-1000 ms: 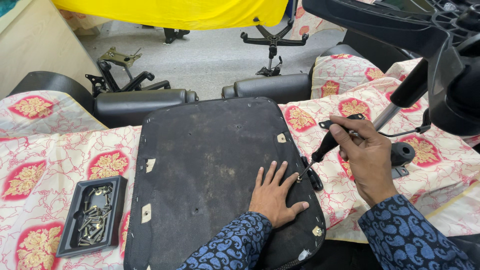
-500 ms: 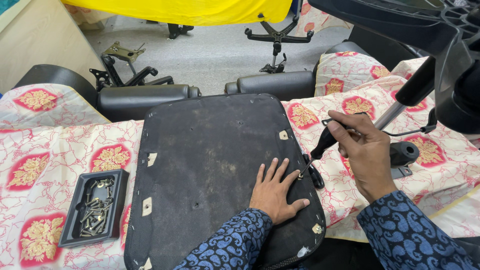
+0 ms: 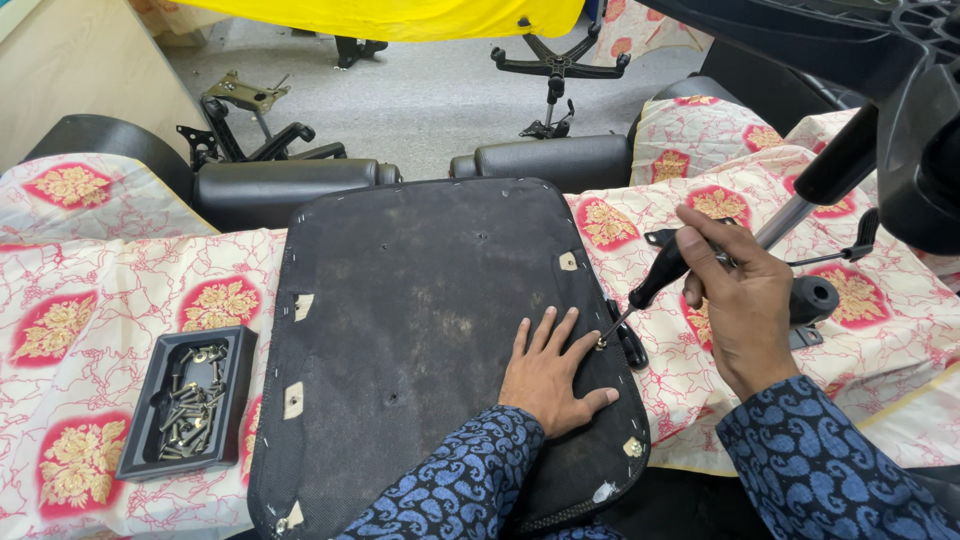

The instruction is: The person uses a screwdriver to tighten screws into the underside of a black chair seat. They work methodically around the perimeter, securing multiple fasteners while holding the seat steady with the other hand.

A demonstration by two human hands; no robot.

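A black chair seat base [image 3: 420,320] lies upside down on a patterned cloth. My left hand [image 3: 551,370] rests flat on its right part, fingers spread, near the edge. My right hand [image 3: 741,300] grips a black-handled screwdriver [image 3: 658,284]. Its tip points down at a small screw [image 3: 601,343] by the seat's right edge, just beyond my left fingertips. A black bracket [image 3: 628,345] sits on that edge beside the tip.
A black tray [image 3: 188,400] of several screws lies at the left on the red-and-white cloth [image 3: 100,300]. Black armrest pads [image 3: 290,185] lie behind the seat. A chair mechanism with a lever [image 3: 850,240] overhangs at right. A star base [image 3: 555,65] stands on the floor.
The view has shifted slightly. My right hand has tilted the screwdriver so its tip sits at the seat's right edge. My left hand stays flat on the seat.
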